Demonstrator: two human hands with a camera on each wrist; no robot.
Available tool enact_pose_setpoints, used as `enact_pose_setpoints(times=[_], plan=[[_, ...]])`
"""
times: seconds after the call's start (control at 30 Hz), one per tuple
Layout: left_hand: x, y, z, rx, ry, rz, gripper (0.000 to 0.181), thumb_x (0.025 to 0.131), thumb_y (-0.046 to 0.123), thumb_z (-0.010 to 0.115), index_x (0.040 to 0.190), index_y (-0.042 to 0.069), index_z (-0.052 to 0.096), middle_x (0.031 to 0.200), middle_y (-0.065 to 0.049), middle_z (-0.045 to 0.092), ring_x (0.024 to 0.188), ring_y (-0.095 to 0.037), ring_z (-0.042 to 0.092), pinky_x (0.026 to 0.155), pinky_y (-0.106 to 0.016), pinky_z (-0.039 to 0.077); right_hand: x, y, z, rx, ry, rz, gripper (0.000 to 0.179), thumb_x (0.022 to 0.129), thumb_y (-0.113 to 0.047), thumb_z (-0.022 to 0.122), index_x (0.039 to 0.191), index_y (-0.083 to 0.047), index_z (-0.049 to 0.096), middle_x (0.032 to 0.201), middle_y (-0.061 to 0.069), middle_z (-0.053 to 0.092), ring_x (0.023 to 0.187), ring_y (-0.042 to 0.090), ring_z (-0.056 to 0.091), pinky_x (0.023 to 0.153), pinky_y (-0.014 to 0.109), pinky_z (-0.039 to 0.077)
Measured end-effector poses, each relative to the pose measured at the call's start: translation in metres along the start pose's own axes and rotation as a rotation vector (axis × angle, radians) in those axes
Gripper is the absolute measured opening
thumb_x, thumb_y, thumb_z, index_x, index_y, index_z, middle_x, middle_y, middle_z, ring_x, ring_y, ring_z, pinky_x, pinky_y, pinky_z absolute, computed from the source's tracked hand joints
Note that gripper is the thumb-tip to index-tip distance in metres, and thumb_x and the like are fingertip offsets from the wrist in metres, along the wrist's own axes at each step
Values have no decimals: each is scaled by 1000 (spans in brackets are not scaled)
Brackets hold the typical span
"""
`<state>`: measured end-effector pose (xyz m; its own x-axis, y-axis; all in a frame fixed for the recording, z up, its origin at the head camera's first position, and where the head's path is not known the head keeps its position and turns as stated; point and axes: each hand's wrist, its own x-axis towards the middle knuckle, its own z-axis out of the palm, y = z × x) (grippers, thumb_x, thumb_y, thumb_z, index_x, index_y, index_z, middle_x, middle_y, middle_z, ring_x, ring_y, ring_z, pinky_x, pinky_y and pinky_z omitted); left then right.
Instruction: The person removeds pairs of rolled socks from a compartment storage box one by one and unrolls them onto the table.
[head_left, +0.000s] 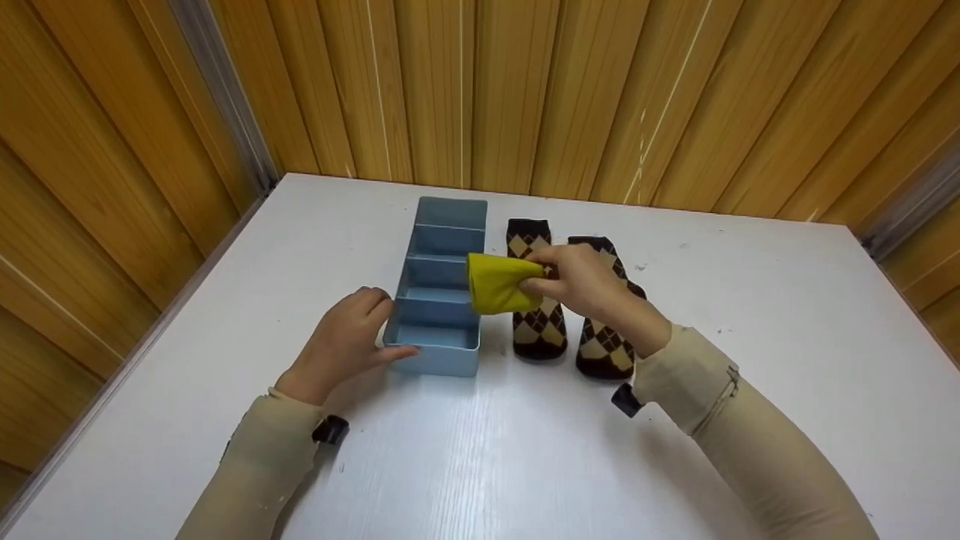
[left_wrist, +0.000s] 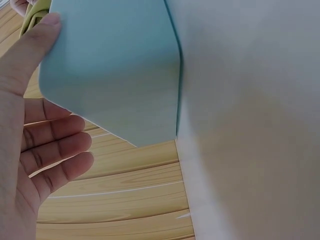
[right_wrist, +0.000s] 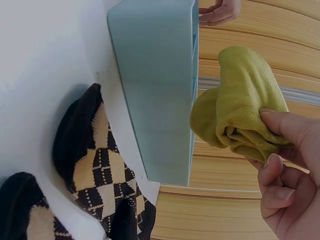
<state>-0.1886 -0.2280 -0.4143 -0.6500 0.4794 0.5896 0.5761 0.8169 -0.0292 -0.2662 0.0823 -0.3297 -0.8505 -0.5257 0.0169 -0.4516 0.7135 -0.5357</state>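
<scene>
In the head view a folded yellow sock (head_left: 499, 285) hangs above the right side of a light blue divided box (head_left: 435, 361). My right hand (head_left: 581, 281) pinches it between thumb and fingers; the right wrist view shows its folded layers (right_wrist: 245, 100). My left hand (head_left: 349, 334) holds the near left corner of the box. Its thumb lies at the near rim, and the other fingers curve along the left side, as the left wrist view shows, with the index fingertip hidden behind the box wall (left_wrist: 115, 65).
Two brown-and-tan argyle socks (head_left: 538, 334) (head_left: 604, 352) lie side by side right of the box, the farther one partly under my right arm. White tabletop (head_left: 480, 450) surrounds everything. Wood-patterned panels (head_left: 510, 90) stand behind and at the sides.
</scene>
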Motion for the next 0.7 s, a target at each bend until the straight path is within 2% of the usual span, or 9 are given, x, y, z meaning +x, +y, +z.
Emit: enact_pose_setpoints(times=[0.17, 0.33, 0.57, 0.7], plan=[[0, 1, -1, -1, -4, -2, 59, 66, 50, 83, 89, 2, 58, 85, -7, 58, 73, -16, 53, 65, -26, 52, -10, 6, 3, -13, 10, -6, 26, 89, -27, 68, 110, -11, 70, 94, 6, 72, 69, 14, 57, 61, 24, 48], [1, 1, 0, -1, 1, 0, 59, 65, 50, 84, 87, 3, 57, 86, -7, 57, 74, -16, 54, 66, -26, 52, -18, 12, 2, 30, -9, -19, 24, 90, -23, 67, 110, -11, 69, 93, 6, 72, 72, 14, 60, 64, 25, 51], [1, 1, 0, 4, 23, 22, 59, 64, 50, 84, 86, 3, 57, 85, -7, 57, 73, -17, 54, 64, -26, 52, -31, 22, -2, 14, -19, 12, 28, 89, -24, 67, 114, -11, 69, 95, 7, 72, 60, 13, 49, 52, 23, 43], [1, 1, -1, 5, 28, 34, 60, 63, 49, 85, 87, 2, 56, 85, -8, 57, 73, -18, 54, 64, -27, 52, -40, 31, -4, 29, -20, 14, 27, 89, -22, 68, 113, -9, 69, 95, 7, 72, 66, 15, 58, 57, 23, 48]])
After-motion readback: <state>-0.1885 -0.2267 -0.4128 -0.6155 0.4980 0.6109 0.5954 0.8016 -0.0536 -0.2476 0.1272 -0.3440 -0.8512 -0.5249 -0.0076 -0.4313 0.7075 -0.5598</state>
